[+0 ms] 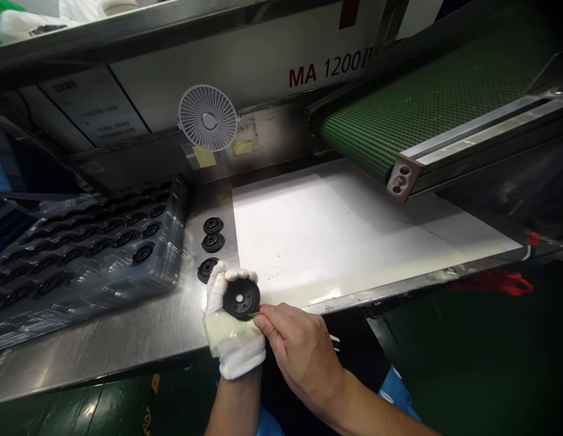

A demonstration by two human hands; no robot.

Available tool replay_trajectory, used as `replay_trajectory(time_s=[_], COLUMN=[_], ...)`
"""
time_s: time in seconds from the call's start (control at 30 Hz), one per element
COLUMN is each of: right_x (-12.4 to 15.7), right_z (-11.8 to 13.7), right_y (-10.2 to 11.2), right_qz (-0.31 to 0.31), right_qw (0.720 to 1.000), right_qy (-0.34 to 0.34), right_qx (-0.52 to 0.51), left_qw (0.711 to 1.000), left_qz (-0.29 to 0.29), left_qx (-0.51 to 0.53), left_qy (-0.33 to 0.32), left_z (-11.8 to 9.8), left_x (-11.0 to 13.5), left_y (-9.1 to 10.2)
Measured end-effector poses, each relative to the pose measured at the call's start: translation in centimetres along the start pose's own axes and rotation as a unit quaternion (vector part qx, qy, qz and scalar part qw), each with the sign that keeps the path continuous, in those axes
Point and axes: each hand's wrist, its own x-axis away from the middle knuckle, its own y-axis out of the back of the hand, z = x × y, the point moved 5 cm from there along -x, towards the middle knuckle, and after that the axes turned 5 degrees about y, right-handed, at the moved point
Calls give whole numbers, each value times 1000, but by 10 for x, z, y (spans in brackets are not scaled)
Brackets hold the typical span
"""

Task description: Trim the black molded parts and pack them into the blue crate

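My left hand (233,330), in a white glove with clear yellowish tape round the palm, holds a black round plastic wheel (248,301) with its face turned up. A light spot shows at the wheel's centre hole. Bare and closed, my right hand (304,348) pinches a thin blade-like sliver (254,314) against the wheel's lower right rim. Most of that sliver is hidden by the fingers. Just beyond the glove, a similar black wheel (207,269) lies on the metal table, and two more wheels (213,234) touch each other farther back.
Stacked clear plastic trays (170,266) with many black wheels stand on the left. A white sheet (318,236) covers the table's right part. A green conveyor belt (427,115) overhangs it. A small white fan (209,118) sits at the back.
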Motion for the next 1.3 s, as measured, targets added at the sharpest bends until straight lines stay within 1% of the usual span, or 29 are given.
replay_trajectory(time_s=[0.07, 0.1, 0.13, 0.23, 0.27, 0.3, 0.43, 0.53, 0.63, 0.7, 0.8, 0.87, 0.97, 1.13, 1.23, 1.3], right_x=[1, 1, 1, 0, -1, -1, 1, 4, 4, 3, 0, -1, -2, 4, 6, 5], right_z=[1, 0, -1, -7, -9, -11, -12, -5, 0, 0, -5, -9, -13, -5, -1, -1], right_y=[-2, -1, -1, 4, 6, 8, 8, 2, -2, -1, 4, 8, 12, 3, 0, 2], right_qz=[-2, -3, -4, -7, -10, -13, -18, -16, -15, -15, -21, -30, -49, -45, -39, -28], right_qw=[1000, 1000, 1000, 1000, 1000, 1000, 1000, 999, 999, 999, 999, 999, 998, 996, 997, 998], right_qy=[12, 13, 14, 13, 10, 6, -3, 12, 22, 27, 31, 23, 10, 32, 38, 40], right_qx=[-1, -3, -4, -5, -3, 0, 24, 40, 42, 33, 17, 11, 26, 69, 57, 28], left_qw=[1000, 999, 998, 985, 981, 980, 990, 993, 996, 993, 978, 972, 977, 981, 986, 983], left_qz=[-1, 4, 14, 52, 55, 51, 15, 7, 6, 5, 22, 38, 42, 2, -1, 8], left_qx=[-19, -34, -48, -76, -75, -72, -24, -3, -8, -31, -67, -60, -30, -7, -19, -33], left_qy=[-9, 0, 25, 146, 170, 176, 141, 120, 93, 109, 196, 223, 207, 192, 168, 183], left_z=[-2, -3, -2, 1, 1, 0, 1, 6, 5, 4, 7, 9, 10, 14, 10, 8], left_x=[1, 1, 2, 7, 8, 8, 3, -4, -6, -5, 0, 2, -1, -8, -7, -4], left_y=[0, 0, -1, -2, -2, -2, 0, 1, 2, 3, 1, -2, -5, 2, 4, 4])
